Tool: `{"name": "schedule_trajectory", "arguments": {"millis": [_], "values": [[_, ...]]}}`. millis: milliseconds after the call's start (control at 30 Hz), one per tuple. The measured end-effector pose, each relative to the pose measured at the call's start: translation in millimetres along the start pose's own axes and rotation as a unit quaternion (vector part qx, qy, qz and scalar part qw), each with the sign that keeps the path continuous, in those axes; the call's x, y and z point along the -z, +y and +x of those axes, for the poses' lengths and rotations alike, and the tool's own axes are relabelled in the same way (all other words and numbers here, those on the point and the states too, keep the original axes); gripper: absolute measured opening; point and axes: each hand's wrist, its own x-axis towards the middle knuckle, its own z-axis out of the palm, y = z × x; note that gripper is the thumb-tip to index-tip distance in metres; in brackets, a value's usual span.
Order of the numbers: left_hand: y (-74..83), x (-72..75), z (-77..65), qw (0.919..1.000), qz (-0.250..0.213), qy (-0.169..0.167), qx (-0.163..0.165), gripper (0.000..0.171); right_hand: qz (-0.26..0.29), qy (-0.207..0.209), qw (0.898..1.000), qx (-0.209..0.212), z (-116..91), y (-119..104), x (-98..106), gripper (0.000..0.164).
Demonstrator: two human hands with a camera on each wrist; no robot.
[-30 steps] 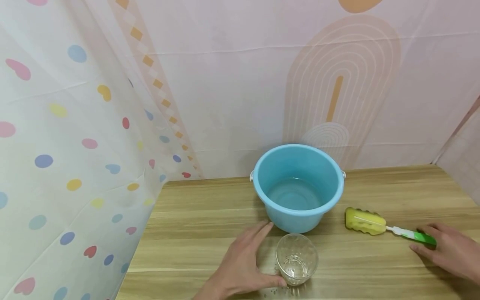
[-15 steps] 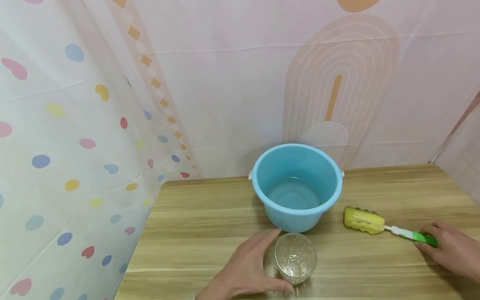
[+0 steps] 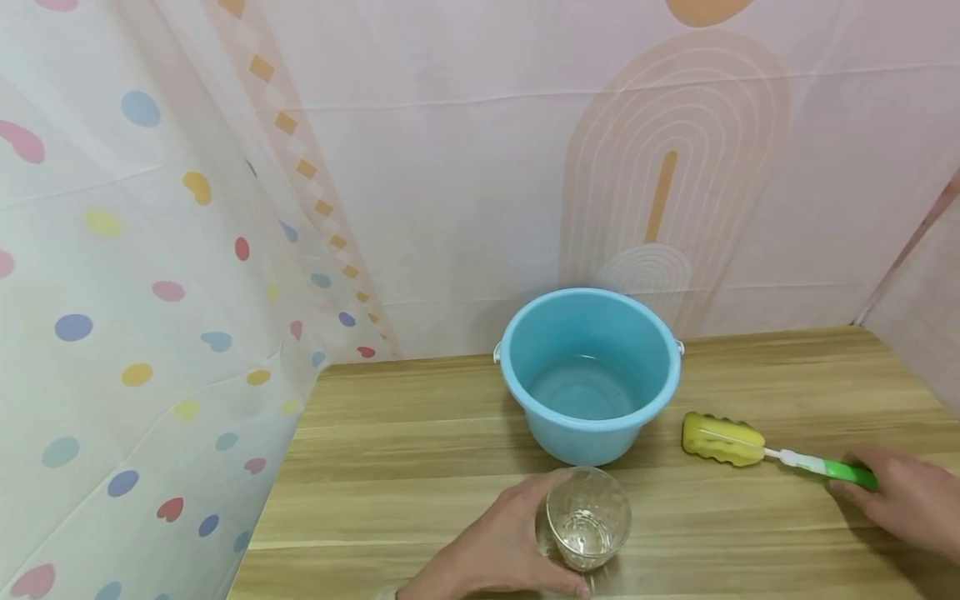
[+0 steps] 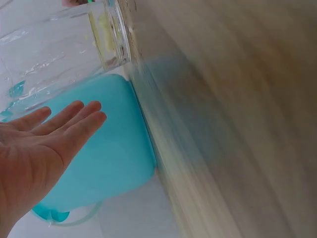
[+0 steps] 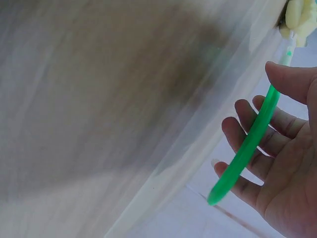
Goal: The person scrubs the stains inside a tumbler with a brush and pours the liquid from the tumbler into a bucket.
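The brush [image 3: 798,461] is yellow, white and green. The bucket [image 3: 585,442] is light blue. Multicoloured spots pattern the white cloth [image 3: 135,337].

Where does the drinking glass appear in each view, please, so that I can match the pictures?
Head: the glass is near the bottom edge, right of centre, just in front of the blue bucket.
Left wrist: upper left, running past the left edge, turned sideways in the picture, with the bucket below it.
Right wrist: not in it.
Shared landmark: the wooden table, in all three.
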Motion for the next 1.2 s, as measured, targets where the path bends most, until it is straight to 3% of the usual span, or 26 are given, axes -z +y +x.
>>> {"name": "schedule_trajectory", "arguments": {"millis": [267, 867, 1200], "values": [[1.8, -0.3, 3.9, 0.9995, -0.031, 0.004, 0.007, 0.106, 0.018, 0.040, 0.998, 0.034, -1.5, -2.2, 2.6, 0.025], [-0.6, 3.0, 6.8, 0.9961, -0.082, -0.017, 0.028, 0.103, 0.012, -0.040, 0.999, -0.019, 7.7, -8.9, 18.3, 0.018], [-2.5, 4.0, 13.2, 0.9923, -0.120, -0.024, 0.015, 0.097, 0.006, -0.027, 0.999, -0.019, 7.4, -11.1, 21.8, 0.014]]}}
